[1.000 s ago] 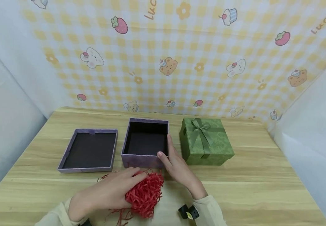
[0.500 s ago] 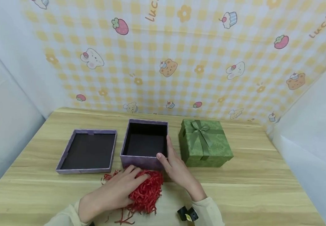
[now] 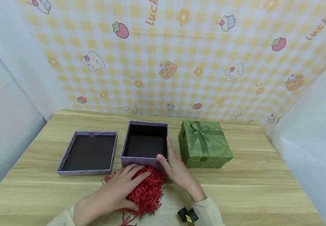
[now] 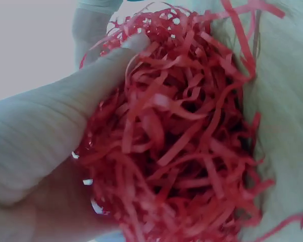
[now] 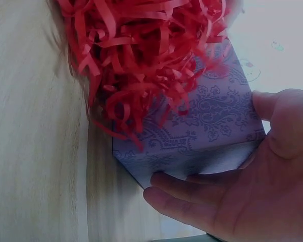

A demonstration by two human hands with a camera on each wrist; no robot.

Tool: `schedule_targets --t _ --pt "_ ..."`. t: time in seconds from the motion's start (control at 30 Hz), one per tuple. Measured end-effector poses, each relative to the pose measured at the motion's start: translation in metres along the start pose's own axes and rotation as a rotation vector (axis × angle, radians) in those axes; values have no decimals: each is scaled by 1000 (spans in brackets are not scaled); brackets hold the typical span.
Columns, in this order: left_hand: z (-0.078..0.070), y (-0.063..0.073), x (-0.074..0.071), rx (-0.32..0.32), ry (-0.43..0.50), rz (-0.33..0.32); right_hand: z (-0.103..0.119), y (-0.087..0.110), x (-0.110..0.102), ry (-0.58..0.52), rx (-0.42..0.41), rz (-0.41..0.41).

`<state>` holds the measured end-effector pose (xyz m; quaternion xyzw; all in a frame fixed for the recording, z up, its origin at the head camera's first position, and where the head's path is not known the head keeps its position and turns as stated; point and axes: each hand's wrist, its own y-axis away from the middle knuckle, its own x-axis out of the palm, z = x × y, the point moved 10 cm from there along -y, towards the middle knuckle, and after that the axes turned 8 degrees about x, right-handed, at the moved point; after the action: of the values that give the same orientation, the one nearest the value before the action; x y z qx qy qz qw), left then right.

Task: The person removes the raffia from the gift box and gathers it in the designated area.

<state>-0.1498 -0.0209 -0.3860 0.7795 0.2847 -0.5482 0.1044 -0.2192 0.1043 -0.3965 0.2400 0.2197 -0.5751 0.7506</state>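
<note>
In the head view, my left hand [image 3: 115, 193] grips a bunch of red shredded paper [image 3: 150, 194] in front of the open purple box. Its thumb [image 4: 98, 75] lies along one side of the bunch in the left wrist view. My right hand [image 3: 178, 171] holds the purple box [image 3: 127, 161] at its front right corner, thumb at the front rim and fingers along the right side. The patterned box wall [image 5: 217, 108] shows in the right wrist view, partly covered by paper strips. The box's black inside holds nothing visible.
The purple lid [image 3: 84, 172] lies inside up, left of the box. A green gift box [image 3: 211, 141] with a ribbon bow stands at the right. A small black object [image 3: 187, 215] is by the right sleeve. Behind the wooden table [image 3: 253, 194] hangs a checked cloth [image 3: 151, 50].
My left hand and the shredded paper have shifted slightly forward, closer to the box front. My right hand keeps its place on the box, and the head view has tilted a little.
</note>
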Motion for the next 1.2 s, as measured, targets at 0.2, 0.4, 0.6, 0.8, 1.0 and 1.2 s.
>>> schedule_targets --t 0.2,0.4,0.6,0.8,1.0,1.2 --pt "-7 6 -16 13 -40 -33 0 1 -1 1 -1 -6" --pt "-20 11 -38 12 -86 -61 0 2 -2 19 4 -21" --pt "-24 12 -53 -49 27 -79 4 2 -5 36 -9 -37" --pt "-24 14 -66 -6 -25 -140 15 8 -4 61 -46 -36" --pt "-26 10 -80 -2 -85 -199 30 26 -16 79 -30 -1" --pt "-21 -7 -85 -109 34 -243 35 44 -43 12 -30 42"
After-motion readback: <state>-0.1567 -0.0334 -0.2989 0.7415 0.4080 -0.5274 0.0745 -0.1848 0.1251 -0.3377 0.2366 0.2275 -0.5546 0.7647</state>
